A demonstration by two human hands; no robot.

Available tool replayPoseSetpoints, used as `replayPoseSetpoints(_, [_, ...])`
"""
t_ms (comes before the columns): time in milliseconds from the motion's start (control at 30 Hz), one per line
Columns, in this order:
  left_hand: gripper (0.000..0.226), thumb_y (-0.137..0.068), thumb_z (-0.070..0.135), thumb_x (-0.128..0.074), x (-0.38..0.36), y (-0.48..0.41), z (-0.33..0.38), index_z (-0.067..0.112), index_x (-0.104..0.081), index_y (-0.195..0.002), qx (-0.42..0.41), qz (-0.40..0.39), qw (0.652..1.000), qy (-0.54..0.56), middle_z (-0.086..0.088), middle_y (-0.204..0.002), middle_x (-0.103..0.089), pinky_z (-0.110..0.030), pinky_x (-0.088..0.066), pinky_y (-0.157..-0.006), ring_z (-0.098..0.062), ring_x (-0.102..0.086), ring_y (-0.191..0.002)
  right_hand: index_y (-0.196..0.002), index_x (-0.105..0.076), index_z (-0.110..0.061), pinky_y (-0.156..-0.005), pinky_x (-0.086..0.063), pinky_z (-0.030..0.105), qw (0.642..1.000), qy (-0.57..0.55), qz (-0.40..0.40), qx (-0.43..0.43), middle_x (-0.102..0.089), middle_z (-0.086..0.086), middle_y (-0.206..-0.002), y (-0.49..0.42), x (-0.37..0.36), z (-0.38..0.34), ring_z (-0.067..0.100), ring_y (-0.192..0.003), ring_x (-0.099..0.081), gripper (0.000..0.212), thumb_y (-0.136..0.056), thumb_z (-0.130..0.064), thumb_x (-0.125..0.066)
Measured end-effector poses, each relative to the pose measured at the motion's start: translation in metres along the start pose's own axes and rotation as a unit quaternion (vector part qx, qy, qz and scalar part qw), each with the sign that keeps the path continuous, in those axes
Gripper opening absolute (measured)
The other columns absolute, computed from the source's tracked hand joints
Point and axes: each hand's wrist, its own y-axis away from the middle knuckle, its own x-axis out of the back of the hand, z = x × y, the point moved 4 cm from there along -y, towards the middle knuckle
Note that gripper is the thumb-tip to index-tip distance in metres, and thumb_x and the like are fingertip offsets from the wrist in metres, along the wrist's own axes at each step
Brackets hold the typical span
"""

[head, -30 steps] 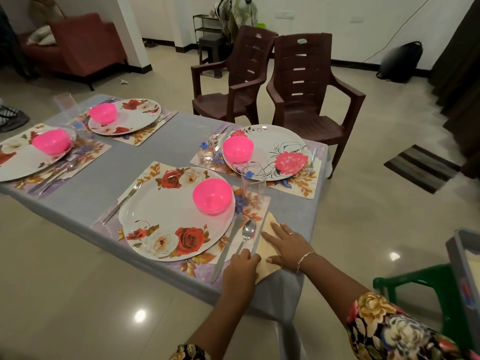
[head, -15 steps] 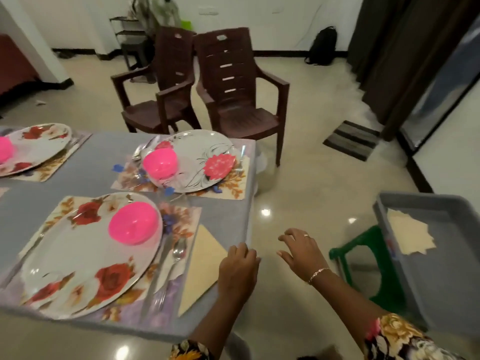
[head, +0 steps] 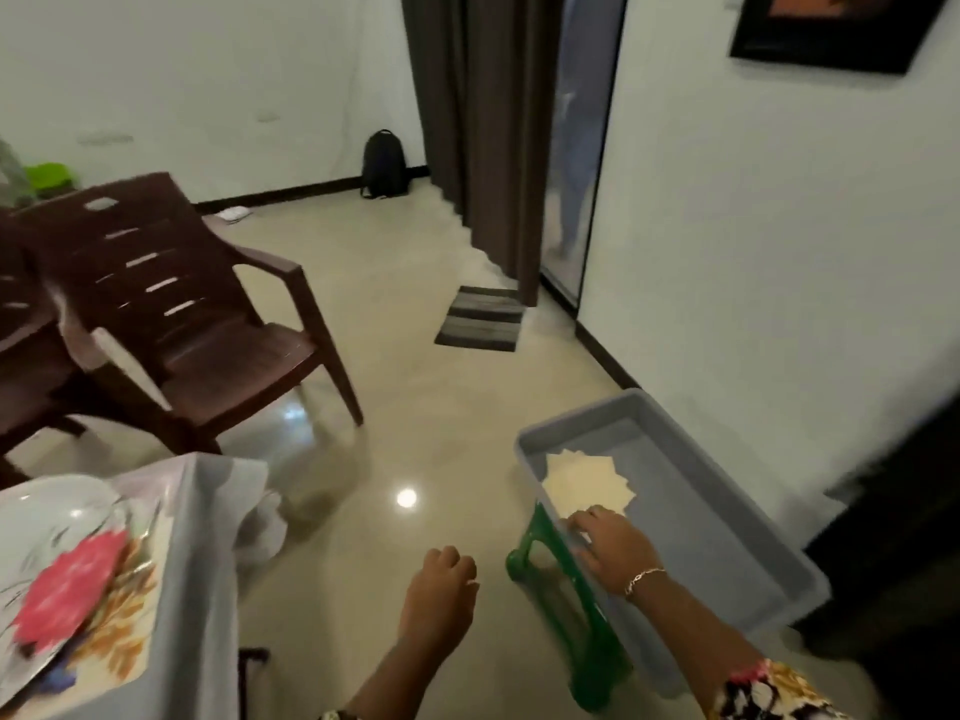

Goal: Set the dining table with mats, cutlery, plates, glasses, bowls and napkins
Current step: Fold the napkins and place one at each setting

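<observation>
Several cream napkins (head: 587, 478) lie fanned in a loose stack at one end of the grey tray (head: 711, 527), which sits on a green stool (head: 571, 615); my right hand (head: 613, 548) is over the tray, fingers fairly straight, resting on the stack's near edge; my left hand (head: 441, 584) hangs above the floor, loosely curled, holding nothing; the table (head: 202, 589) corner, with plate (head: 47, 517) and mat (head: 124, 631), is at my left.

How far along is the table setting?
Done: the one place in view has its mat and plate. In hand: the right hand touches the napkins in the tray; the left hand is empty. Left: no napkin shows at that place, and several wait in the tray. The rest of the table is out of view.
</observation>
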Motion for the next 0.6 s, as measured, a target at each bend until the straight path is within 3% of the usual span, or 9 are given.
replayPoseSetpoints(133, [0.028, -0.098, 0.027, -0.041, -0.013, -0.060, 0.030, 0.019, -0.052, -0.122, -0.022, -0.028, 0.999, 0.036, 0.004, -0.125, -0.048, -0.020, -0.036, -0.089, -0.014, -0.039, -0.118, -0.121, -0.050, -0.020, -0.091, -0.040, 0.026, 0.997, -0.019, -0.005, -0.068, -0.051, 0.002, -0.123, -0.014, 0.010, 0.055, 0.019, -0.112, -0.048, 0.029, -0.093, -0.024, -0.044])
replayPoseSetpoints(367, [0.025, -0.096, 0.025, -0.045, -0.047, -0.180, 0.049, 0.014, -0.054, -0.117, -0.017, -0.139, 0.985, 0.101, -0.001, -0.118, -0.055, -0.012, -0.034, -0.079, -0.014, -0.052, -0.108, -0.127, -0.047, -0.021, -0.097, -0.036, 0.024, 0.987, -0.043, -0.083, -0.134, -0.046, 0.001, -0.130, -0.053, 0.004, 0.117, 0.018, -0.119, -0.045, 0.036, -0.092, -0.028, -0.048])
replayPoseSetpoints(600, [0.028, -0.089, 0.019, -0.058, -0.105, -0.308, 0.060, 0.008, -0.057, -0.115, 0.055, -0.262, 0.949, 0.165, -0.009, -0.113, -0.062, -0.026, -0.043, -0.083, -0.022, -0.057, -0.104, -0.130, -0.046, -0.026, -0.098, -0.036, 0.022, 0.969, -0.059, -0.147, -0.189, -0.045, -0.003, -0.133, -0.107, 0.002, 0.161, 0.017, -0.121, -0.043, 0.037, -0.093, -0.031, -0.047])
